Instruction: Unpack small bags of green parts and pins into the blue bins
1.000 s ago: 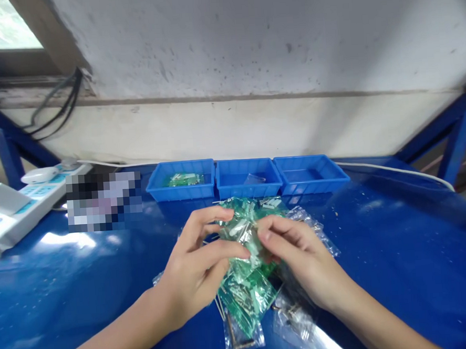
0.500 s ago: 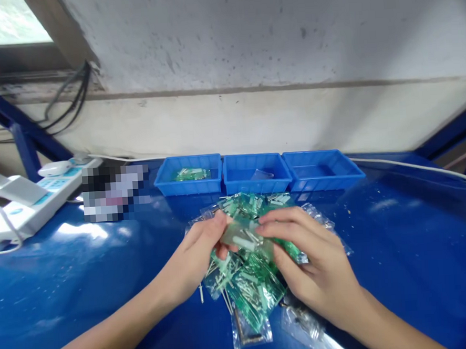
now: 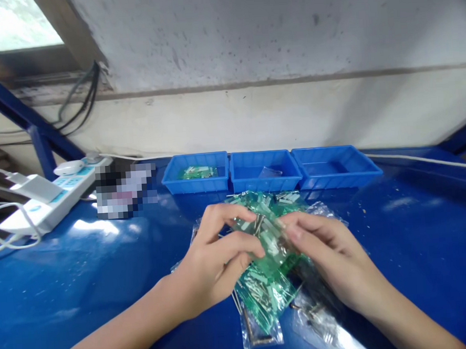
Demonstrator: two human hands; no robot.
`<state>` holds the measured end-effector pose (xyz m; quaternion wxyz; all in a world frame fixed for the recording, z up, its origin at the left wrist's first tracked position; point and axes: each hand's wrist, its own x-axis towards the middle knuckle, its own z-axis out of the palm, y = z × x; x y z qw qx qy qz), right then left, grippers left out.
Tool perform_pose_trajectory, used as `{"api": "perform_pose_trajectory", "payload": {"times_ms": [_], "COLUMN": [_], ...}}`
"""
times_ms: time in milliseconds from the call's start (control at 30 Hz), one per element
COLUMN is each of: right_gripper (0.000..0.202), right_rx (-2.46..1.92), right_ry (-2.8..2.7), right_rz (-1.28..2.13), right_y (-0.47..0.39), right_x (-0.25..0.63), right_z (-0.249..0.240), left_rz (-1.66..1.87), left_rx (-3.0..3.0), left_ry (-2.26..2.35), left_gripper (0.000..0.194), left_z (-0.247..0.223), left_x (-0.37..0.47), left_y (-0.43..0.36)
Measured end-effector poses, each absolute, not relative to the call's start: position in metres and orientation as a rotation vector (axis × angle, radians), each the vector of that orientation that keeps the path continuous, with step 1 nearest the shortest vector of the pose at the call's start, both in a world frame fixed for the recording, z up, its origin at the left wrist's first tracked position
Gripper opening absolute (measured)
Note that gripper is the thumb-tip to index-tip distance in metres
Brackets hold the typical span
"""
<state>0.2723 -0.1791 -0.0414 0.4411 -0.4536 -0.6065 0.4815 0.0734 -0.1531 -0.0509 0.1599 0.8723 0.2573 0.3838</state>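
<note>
The right hand [image 3: 336, 252] is holding a green bag [image 3: 272, 240] by its right edge, the grip being narrow, with thumb and finger pressing together. The left hand [image 3: 216, 254] is reaching to the other side of this bag with curved fingers spreading apart; whether its thumb is also pinching the film, I cannot tell. The green bag is hanging between the two hands, above the pile of bags [image 3: 260, 294] which is lying on the blue desk [image 3: 85, 278], in front of the left bin [image 3: 196, 185], the middle bin [image 3: 267, 184] and the right bin [image 3: 340, 181]. In my judgement, the thin film is presenting the main danger: it is looking slippery, so a weak pinch could be letting the bag fall back onto the pile, where similar green bags could be making it hard to find. The hard pieces inside are probably pressing on the film, and a strong pull from both sides could be tearing it and spilling them. Also, the small clear bag [image 3: 262, 333] is lying at the near edge of the pile, so a low-moving wrist could be pushing it away.
</note>
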Motion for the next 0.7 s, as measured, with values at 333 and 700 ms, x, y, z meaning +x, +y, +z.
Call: {"api": "perform_pose_trajectory", "payload": {"times_ms": [333, 700], "right_gripper": [0.011, 0.031], "right_rx": [-1.115, -1.188], "right_ry": [-1.775, -1.955], "right_rz": [0.494, 0.284], "right_y": [-0.18, -0.179], "right_x": [0.267, 0.27], "right_z": [-0.046, -0.057], "left_rz": [0.853, 0.791], "left_rx": [2.2, 1.688], "left_ry": [1.081, 1.008], "left_gripper": [0.009, 0.016], "left_z": [-0.048, -0.04], "left_x": [0.077, 0.08], "left_y": [-0.15, -0.148]}}
